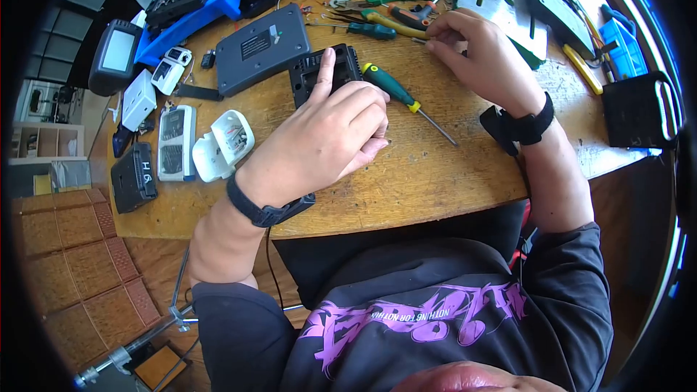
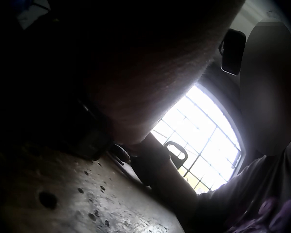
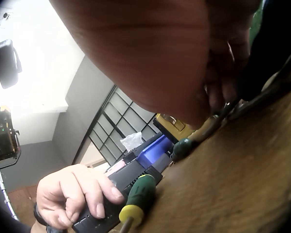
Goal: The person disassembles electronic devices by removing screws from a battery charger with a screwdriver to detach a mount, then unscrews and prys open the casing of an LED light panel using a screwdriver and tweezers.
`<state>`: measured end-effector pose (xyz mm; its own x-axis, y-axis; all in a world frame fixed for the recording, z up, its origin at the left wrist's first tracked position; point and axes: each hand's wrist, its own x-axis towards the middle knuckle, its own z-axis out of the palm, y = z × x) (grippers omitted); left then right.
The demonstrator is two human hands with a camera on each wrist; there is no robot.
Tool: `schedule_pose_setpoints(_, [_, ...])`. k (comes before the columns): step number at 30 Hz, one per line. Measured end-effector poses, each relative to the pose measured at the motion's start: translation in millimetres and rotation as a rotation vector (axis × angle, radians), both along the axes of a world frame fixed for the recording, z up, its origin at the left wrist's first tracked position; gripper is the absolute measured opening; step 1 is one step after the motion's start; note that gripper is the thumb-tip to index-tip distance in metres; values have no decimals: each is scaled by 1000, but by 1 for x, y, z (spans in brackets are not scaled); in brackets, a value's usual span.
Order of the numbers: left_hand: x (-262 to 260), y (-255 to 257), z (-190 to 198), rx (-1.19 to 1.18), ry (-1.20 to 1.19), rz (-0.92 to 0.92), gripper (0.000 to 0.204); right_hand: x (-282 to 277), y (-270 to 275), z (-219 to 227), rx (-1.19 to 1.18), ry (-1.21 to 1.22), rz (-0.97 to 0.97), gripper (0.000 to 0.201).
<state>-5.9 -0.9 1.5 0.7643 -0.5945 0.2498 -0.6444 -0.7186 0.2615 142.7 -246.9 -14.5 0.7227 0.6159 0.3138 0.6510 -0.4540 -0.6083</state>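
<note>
In the head view my left hand rests on a black rectangular device with an open frame. Its index finger lies straight across the device and the other fingers bend loosely. The right wrist view shows these left fingertips on the device's surface. My right hand is at the back right, thumb and index fingertips together around a small metal piece; its kind cannot be told. A green-and-yellow screwdriver lies between the hands, its shaft toward me. The left wrist view is mostly dark.
A dark grey flat box lies behind the device. Pliers and another screwdriver lie near my right hand. On the left are a white open case and a blue tray. A metal plate is at the back right.
</note>
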Motion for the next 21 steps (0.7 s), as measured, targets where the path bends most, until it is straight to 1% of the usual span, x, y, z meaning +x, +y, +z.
schedule_pose_setpoints(2, [0, 0, 0, -33, -3, -13, 24, -2, 5, 3, 62, -142, 76, 19])
schedule_pose_setpoints(3, [0, 0, -1, -38, -5, -6, 24, -4, 7, 5, 57, -143, 84, 19])
schedule_pose_setpoints(5, [0, 1, -1, -44, -24, -12, 24, -6, 9, 11, 50, -132, 178, 20])
schedule_pose_setpoints(6, [0, 1, -2, -46, -26, -6, 24, -7, 11, 12, 47, -133, 184, 20])
schedule_pose_setpoints(8, [-1, 0, -2, -56, -13, 6, 23, -7, 13, 13, 7, -228, 260, 20])
schedule_pose_setpoints(12, [-2, 0, -4, -56, -40, 14, 22, -7, 21, 2, -7, -322, 294, 25])
schedule_pose_setpoints(14, [-2, 1, -6, -68, -62, 9, 21, -5, 23, -2, -68, -387, 285, 29])
schedule_pose_setpoints(15, [-2, 1, -6, -70, -65, 8, 21, -8, 24, -2, -70, -390, 285, 29])
schedule_pose_setpoints(17, [-2, 2, -5, -83, -59, 4, 21, -15, 26, -1, -45, -238, 219, 31])
schedule_pose_setpoints(18, [-2, 2, -6, -85, -62, 6, 21, -15, 27, 2, -48, -242, 222, 31])
schedule_pose_setpoints(20, [-2, 2, -7, -103, -56, 1, 20, -15, 29, 8, -39, -139, 219, 31])
schedule_pose_setpoints(21, [-2, 3, -7, -105, -58, 4, 20, -14, 30, 7, -42, -141, 221, 31])
